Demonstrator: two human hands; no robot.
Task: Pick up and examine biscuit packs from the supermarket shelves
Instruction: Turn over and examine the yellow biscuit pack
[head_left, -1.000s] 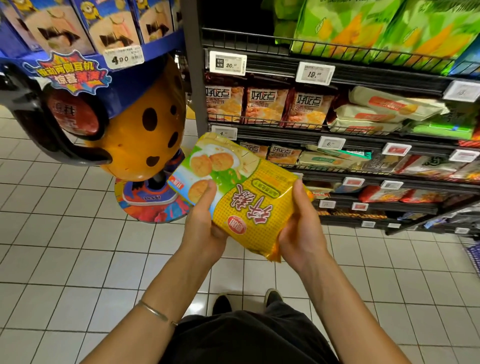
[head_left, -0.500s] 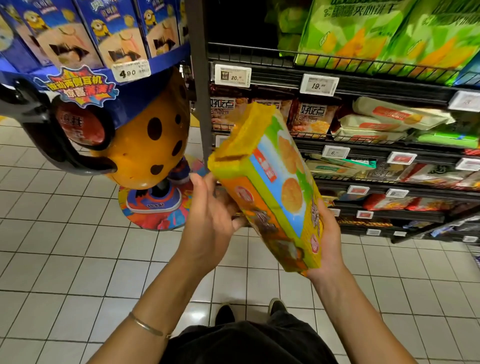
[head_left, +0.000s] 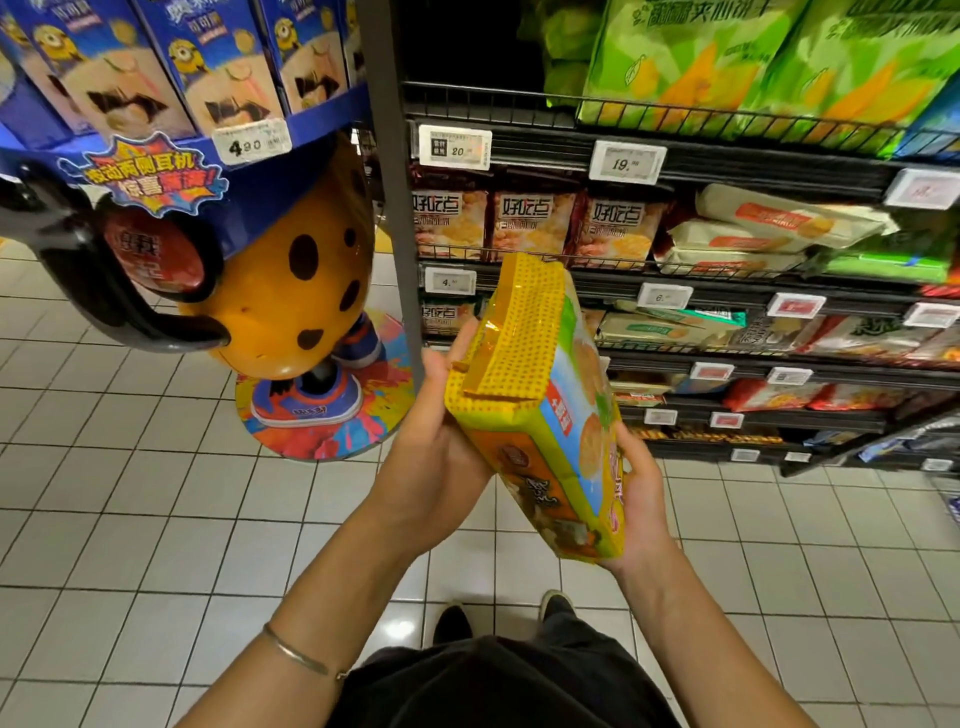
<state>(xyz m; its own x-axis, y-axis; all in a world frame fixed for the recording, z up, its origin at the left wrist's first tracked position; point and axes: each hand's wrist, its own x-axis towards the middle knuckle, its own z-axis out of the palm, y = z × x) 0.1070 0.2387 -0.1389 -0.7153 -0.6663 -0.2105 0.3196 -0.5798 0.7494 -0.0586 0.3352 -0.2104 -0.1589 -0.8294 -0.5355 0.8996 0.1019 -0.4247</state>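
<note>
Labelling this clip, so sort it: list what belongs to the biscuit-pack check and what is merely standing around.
In the job: yellow biscuit pack, held by left hand and right hand; shelf rack holding brown packs.
Just about: cookie mascot stand; blue boxes above it; price tags; tiled floor.

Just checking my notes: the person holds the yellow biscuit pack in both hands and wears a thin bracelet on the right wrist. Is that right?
Not quite. The head view shows the thin bracelet on the left wrist, not the right. The rest stands: the left hand and the right hand both hold the yellow biscuit pack.
</note>
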